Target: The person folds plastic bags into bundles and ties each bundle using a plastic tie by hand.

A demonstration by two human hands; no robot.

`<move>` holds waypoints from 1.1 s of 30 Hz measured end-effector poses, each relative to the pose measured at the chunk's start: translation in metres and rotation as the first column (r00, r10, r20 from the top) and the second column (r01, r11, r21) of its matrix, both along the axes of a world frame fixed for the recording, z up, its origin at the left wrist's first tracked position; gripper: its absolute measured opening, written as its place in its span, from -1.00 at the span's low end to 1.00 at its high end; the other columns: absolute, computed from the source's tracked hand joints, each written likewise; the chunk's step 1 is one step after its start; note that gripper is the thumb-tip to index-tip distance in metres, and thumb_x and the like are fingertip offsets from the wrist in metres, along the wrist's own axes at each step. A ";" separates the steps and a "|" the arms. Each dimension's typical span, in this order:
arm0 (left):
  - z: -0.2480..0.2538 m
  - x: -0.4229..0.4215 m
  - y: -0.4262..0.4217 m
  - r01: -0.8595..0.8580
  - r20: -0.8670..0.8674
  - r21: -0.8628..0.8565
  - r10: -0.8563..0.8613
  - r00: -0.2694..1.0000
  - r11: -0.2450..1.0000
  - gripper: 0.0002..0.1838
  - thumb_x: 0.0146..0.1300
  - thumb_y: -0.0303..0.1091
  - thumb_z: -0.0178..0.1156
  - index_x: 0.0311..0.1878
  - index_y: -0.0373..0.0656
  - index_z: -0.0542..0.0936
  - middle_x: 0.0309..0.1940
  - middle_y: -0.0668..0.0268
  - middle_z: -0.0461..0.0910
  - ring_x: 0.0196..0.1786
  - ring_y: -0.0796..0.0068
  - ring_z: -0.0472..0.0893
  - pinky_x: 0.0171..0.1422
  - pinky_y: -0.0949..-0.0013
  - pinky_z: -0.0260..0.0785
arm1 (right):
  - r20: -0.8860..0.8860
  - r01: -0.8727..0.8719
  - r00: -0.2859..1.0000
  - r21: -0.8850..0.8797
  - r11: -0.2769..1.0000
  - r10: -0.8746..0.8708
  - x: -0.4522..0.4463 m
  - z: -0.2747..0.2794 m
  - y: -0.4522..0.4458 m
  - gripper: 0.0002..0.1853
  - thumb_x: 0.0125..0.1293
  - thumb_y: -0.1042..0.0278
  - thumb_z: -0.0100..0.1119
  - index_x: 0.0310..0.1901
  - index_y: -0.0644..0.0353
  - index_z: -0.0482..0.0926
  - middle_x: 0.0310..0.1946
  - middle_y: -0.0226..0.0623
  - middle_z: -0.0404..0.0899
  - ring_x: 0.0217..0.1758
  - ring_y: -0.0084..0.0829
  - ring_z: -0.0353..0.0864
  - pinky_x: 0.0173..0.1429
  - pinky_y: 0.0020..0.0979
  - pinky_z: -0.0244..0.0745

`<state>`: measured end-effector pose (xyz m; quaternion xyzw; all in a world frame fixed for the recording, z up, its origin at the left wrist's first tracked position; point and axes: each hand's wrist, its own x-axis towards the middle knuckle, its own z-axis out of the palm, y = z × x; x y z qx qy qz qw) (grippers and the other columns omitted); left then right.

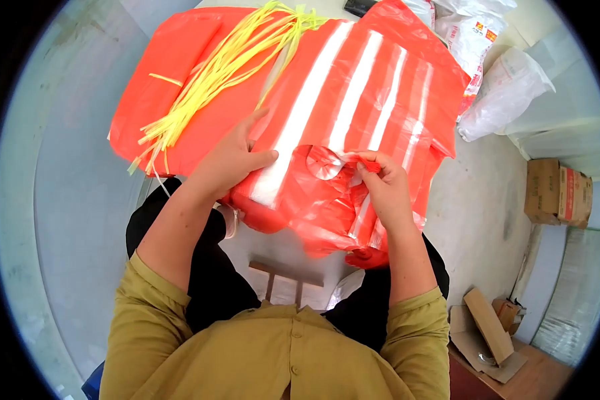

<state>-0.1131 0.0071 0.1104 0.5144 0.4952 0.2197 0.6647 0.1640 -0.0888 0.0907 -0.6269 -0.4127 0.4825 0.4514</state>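
In the upper left of the frame, smooth red plastic (157, 80) lies in a broad, rounded layer, with a loose bundle of yellow strips (223, 73) running slantwise across it towards the top centre. Below the bundle, left of centre, the left hand (230, 160) is spread, its fingers extended and its thumb apart, resting against the left edge of the striped red plastic (360, 93). This striped piece fills the middle of the frame, crossed by slanting white bands, and its lower part is crumpled and hangs in folds above the person's black trousers (230, 277). Near its centre is a rounded opening (323, 162) with a shiny, pale patch showing in it. Just right of the opening, the right hand (385, 183) pinches a gathered bit of the striped red plastic between thumb and fingers. In the upper right stand printed white bags (470, 40) and a translucent bag (510, 93); further right is a brown carton (545, 190), and in the lower right lies opened cardboard (487, 327).
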 end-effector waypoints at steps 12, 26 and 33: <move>-0.006 -0.036 -0.018 0.191 0.149 -0.123 -0.172 0.974 0.974 -0.33 0.47 -0.43 0.25 0.63 -0.07 0.40 -0.11 0.30 0.71 -0.13 0.64 0.65 -0.04 0.42 0.58 | 0.782 -0.591 0.595 0.269 0.761 0.185 -0.050 0.032 -0.025 -0.47 0.09 0.49 0.56 0.15 0.15 0.68 0.07 -0.16 0.68 0.06 -0.11 0.68 0.05 -0.20 0.65; -0.016 -0.029 -0.029 0.187 -0.247 0.308 -0.111 0.963 0.933 -0.63 0.66 -0.23 0.09 0.39 -0.12 0.62 -0.19 0.29 0.67 -0.13 0.47 0.64 0.06 0.36 0.52 | 0.872 -0.736 0.488 0.438 0.517 -0.044 -0.117 0.022 -0.029 -0.65 0.20 0.37 0.32 0.05 0.16 0.62 -0.19 -0.35 0.56 -0.18 -0.31 0.59 -0.11 -0.30 0.48; -0.025 -0.022 -0.002 0.294 -0.254 0.839 -0.147 0.956 0.457 -0.63 0.62 -0.08 0.13 0.14 -0.15 0.73 0.02 0.10 0.68 0.28 0.01 0.56 0.53 0.05 0.31 | 0.681 -0.430 0.730 0.391 0.813 0.058 -0.091 0.036 -0.029 -0.62 0.35 0.44 0.27 0.20 0.15 0.59 -0.07 -0.13 0.67 -0.07 -0.16 0.71 -0.03 -0.17 0.60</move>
